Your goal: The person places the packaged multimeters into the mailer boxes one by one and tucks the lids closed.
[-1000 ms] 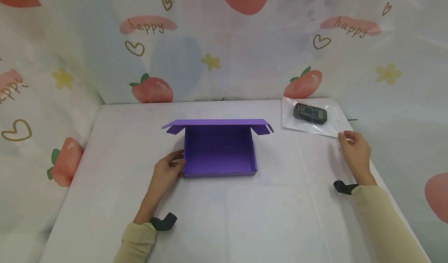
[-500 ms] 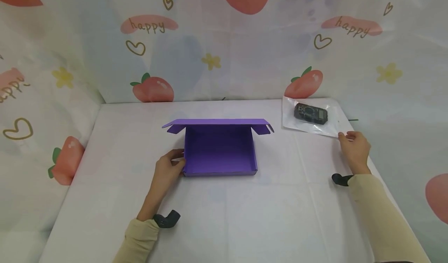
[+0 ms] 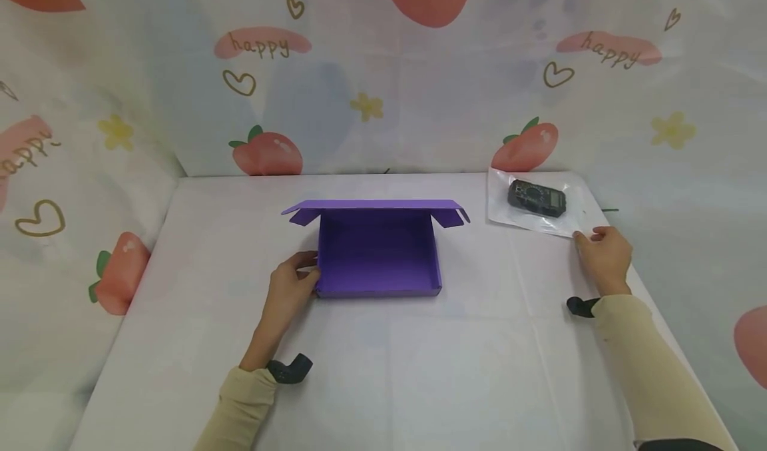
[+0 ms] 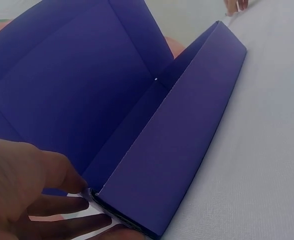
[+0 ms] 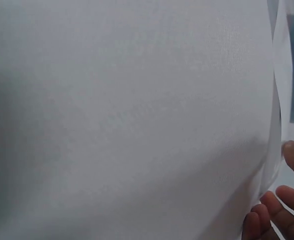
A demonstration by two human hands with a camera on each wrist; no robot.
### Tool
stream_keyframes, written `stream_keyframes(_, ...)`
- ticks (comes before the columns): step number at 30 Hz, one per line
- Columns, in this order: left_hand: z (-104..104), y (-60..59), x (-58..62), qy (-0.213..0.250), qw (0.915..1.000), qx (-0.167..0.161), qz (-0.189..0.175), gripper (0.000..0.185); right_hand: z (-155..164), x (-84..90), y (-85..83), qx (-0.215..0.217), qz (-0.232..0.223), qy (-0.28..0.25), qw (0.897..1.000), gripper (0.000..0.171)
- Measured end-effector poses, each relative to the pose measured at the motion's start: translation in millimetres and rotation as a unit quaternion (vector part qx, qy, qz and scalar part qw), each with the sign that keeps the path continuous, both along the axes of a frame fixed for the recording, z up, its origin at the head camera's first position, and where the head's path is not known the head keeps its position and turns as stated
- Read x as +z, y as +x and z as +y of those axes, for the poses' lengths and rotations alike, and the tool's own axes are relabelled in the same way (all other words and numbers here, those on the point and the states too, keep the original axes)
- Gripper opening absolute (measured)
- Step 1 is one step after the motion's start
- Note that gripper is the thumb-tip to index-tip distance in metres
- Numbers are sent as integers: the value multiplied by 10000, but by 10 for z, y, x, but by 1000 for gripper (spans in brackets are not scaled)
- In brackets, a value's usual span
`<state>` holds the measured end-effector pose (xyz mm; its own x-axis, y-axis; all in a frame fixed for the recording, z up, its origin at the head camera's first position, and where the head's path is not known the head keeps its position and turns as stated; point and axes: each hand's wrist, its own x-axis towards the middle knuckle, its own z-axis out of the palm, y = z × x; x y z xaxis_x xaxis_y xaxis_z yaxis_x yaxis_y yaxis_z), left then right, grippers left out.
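A purple cardboard box [image 3: 379, 264] stands in the middle of the white table with its flapped lid [image 3: 377, 205] raised. At its left side is my left hand [image 3: 287, 291]. In the left wrist view, the thumb [image 4: 69, 175] and fairly straight fingers touch the box's corner and outer side. My right hand [image 3: 606, 258], far to the right, pinches the near right corner of a clear plastic bag [image 3: 500, 210]. Inside the bag lies a black multimeter [image 3: 536, 198]. The right wrist view shows only the bag's edge [image 5: 281, 115] beside thumb and fingers.
A white cloth covers the table [image 3: 455, 371]. Printed curtains [image 3: 419, 104] with strawberries and "happy" lettering rise behind and at both sides. A dark strap [image 3: 290, 369] sits at the left wrist, another [image 3: 581, 306] at the right.
The box and my left hand have shifted slightly away from me. My right hand has moved a little left at the bag's corner. The view has shifted slightly.
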<state>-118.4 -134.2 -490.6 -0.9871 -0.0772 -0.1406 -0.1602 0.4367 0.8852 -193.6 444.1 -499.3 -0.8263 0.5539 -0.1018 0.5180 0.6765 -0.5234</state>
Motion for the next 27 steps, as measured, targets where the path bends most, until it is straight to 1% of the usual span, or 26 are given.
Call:
stream_keyframes(4,-7,-16,6,8,10000,-51,41,43,0,-19,-16,-52,-139,5,9999,63)
stream_keyframes(7,-13,-22,10,32,10000,-66,48,43,7,-32,-23,18,-151,80,9999,61)
stream_keyframes(14,-17,-33,7,87,9999,-68,-45,43,39,-57,-14,429,201,408,9980,47)
stream_keyframes(17,-17,-30,-2,110,9999,-79,-56,43,44,-70,-12,513,216,479,9973,45)
stream_keyframes(27,-13,-17,-20,-36,10000,-37,-10,43,90,-111,-61,811,-178,825,9931,44)
